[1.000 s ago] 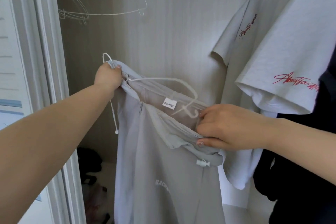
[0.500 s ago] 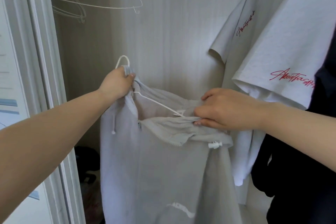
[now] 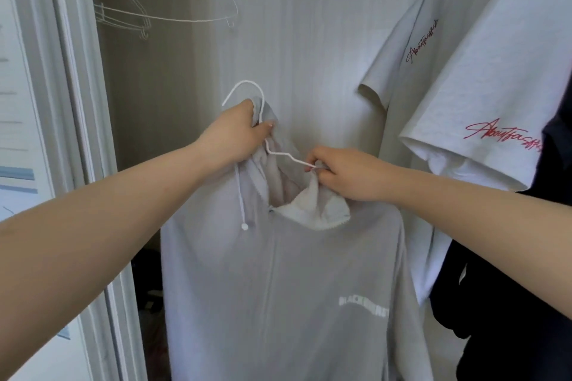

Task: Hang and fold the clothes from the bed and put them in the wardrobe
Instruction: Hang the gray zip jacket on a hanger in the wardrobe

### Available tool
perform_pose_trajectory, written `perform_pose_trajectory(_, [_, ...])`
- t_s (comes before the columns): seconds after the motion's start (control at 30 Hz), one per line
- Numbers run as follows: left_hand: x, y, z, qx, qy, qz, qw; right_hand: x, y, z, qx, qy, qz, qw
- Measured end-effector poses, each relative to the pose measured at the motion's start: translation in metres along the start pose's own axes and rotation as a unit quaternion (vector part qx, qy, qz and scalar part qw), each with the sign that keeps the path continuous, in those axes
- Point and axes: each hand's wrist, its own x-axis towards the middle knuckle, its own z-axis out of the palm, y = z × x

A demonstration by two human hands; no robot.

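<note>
1. A person's two bare arms reach forward into an open wardrobe (image 3: 309, 25) with a pale, faintly ribbed back wall.
2. The left hand (image 3: 238, 130) is curled tight around the neck of a thin white wire hanger (image 3: 247, 93) together with a bunch of soft fabric; the hanger's rounded hook rises above the knuckles.
3. The right hand (image 3: 343, 173) pinches the hanger's slim sloping shoulder wire and a fold of cloth between thumb and curled fingers.
4. The task's garment, a light grey hooded sweatshirt (image 3: 278, 288), hangs between the hands in front of the wardrobe's back wall. Its cloth looks smooth and matte outside, with a paler, fleecy lining showing at the crumpled neck opening.
5. A white drawstring (image 3: 240, 195) with a small round stopper dangles from the collar, just below the left hand.
6. Blurred white block lettering (image 3: 362, 308) crosses the chest.
7. At upper left, several bare wire hangers (image 3: 148, 14) hang in a cluster, thin and triangular.
8. At right hang two white cotton T-shirts (image 3: 495, 86), each with red script lettering on the sleeve.
9. A dark garment (image 3: 526, 303) fills the far right edge.
10. A white door frame (image 3: 71, 102) stands at left.
</note>
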Motion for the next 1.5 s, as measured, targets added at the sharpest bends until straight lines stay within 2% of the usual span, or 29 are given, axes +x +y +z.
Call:
perform_pose_trajectory(0.1, [-0.004, -0.01, -0.013, 0.023, 0.008, 0.034, 0.999, -0.004, 0.016, 0.0, 0.062, 0.069, 0.018, 0.996])
perform_pose_trajectory(0.23, [-0.008, -0.024, -0.025, -0.069, -0.002, 0.025, 0.997, -0.005, 0.035, -0.014, 0.145, 0.153, 0.048, 0.976])
perform_pose_trajectory(0.4, [-0.01, -0.041, -0.04, -0.086, -0.191, -0.035, 0.977, -0.001, 0.047, -0.016, 0.199, 0.18, 0.075, 0.96])
perform_pose_trajectory(0.5, [-0.008, -0.049, -0.048, -0.09, -0.349, 0.014, 0.933, 0.0, 0.051, -0.013, 0.194, 0.189, 0.077, 0.96])
perform_pose_trajectory(0.57, [-0.007, -0.053, -0.054, -0.122, -0.412, 0.036, 0.903, -0.001, 0.053, -0.012, 0.192, 0.194, 0.072, 0.959])
perform_pose_trajectory(0.6, [-0.007, -0.054, -0.056, -0.13, -0.413, 0.039, 0.901, -0.002, 0.053, -0.011, 0.19, 0.19, 0.067, 0.961])
perform_pose_trajectory(0.67, [-0.005, -0.056, -0.056, -0.129, -0.37, 0.066, 0.918, -0.004, 0.052, -0.009, 0.164, 0.166, 0.054, 0.971])
perform_pose_trajectory(0.8, [-0.005, -0.053, -0.05, -0.07, -0.199, 0.169, 0.963, -0.007, 0.045, -0.005, 0.096, 0.139, 0.028, 0.985])
perform_pose_trajectory(0.87, [-0.006, -0.053, -0.052, 0.006, -0.123, 0.22, 0.968, -0.008, 0.043, -0.004, 0.076, 0.148, 0.017, 0.986])
perform_pose_trajectory(1.03, [-0.005, -0.061, -0.048, 0.264, -0.027, 0.278, 0.923, -0.006, 0.044, 0.0, 0.044, 0.159, 0.01, 0.986])
perform_pose_trajectory(1.17, [-0.008, -0.067, -0.046, 0.35, -0.001, 0.284, 0.892, -0.004, 0.049, 0.005, -0.011, 0.16, -0.01, 0.987])
perform_pose_trajectory(1.23, [-0.008, -0.07, -0.05, 0.341, 0.017, 0.278, 0.898, -0.002, 0.05, 0.01, -0.063, 0.129, 0.002, 0.99])
perform_pose_trajectory(1.3, [-0.01, -0.07, -0.052, 0.275, -0.01, 0.272, 0.922, 0.0, 0.048, 0.014, -0.099, 0.114, 0.029, 0.988])
perform_pose_trajectory(1.37, [-0.011, -0.07, -0.055, 0.14, -0.154, 0.235, 0.949, 0.002, 0.047, 0.014, -0.093, 0.14, 0.039, 0.985])
perform_pose_trajectory(1.43, [-0.011, -0.068, -0.057, 0.043, -0.305, 0.153, 0.939, 0.002, 0.046, 0.012, -0.032, 0.188, 0.023, 0.981])
perform_pose_trajectory(1.47, [-0.011, -0.069, -0.057, 0.036, -0.325, 0.134, 0.936, 0.001, 0.045, 0.01, -0.003, 0.205, 0.016, 0.979])
perform_pose_trajectory(1.5, [-0.01, -0.072, -0.057, 0.052, -0.298, 0.136, 0.943, 0.001, 0.044, 0.009, 0.017, 0.212, 0.01, 0.977])
